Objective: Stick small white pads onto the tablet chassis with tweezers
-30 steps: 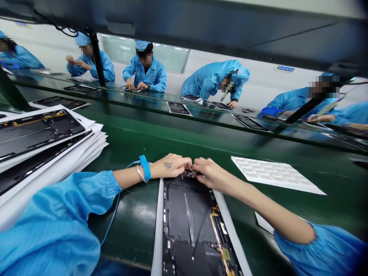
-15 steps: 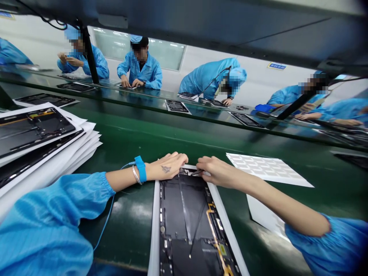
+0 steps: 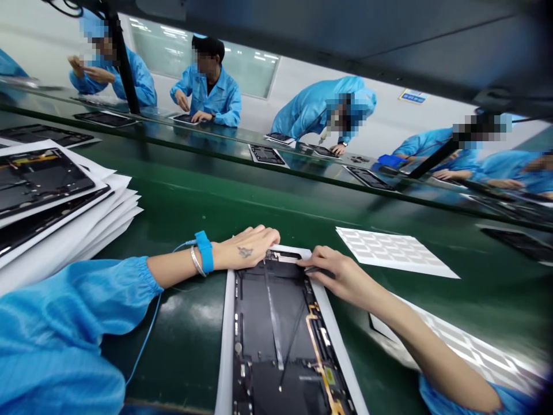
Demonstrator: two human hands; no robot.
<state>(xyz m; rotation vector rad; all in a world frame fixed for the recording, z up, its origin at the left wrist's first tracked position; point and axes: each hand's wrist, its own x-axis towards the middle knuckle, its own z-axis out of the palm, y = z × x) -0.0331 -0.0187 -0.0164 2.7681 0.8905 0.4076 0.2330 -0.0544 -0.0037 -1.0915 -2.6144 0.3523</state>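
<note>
An opened tablet chassis (image 3: 276,323) with a white frame lies lengthwise in front of me on the green belt (image 3: 203,190). My left hand (image 3: 248,248) rests flat on its far left corner, fingers together and stretched out, a blue wrist strap (image 3: 204,251) on the wrist. My right hand (image 3: 334,274) lies on the right edge of the chassis near the far end, fingers closed round a thin dark tool whose tip points at the frame.
A stack of similar chassis on white sheets (image 3: 52,202) sits at the left. Two white sheets of die-cut labels (image 3: 389,251) lie at the right. Several people in blue coats work across the belt, more chassis (image 3: 265,154) in front of them.
My right hand has slid back from the far edge of the chassis to its right side. The left hand has stayed on the far corner. My view has dropped a little.
</note>
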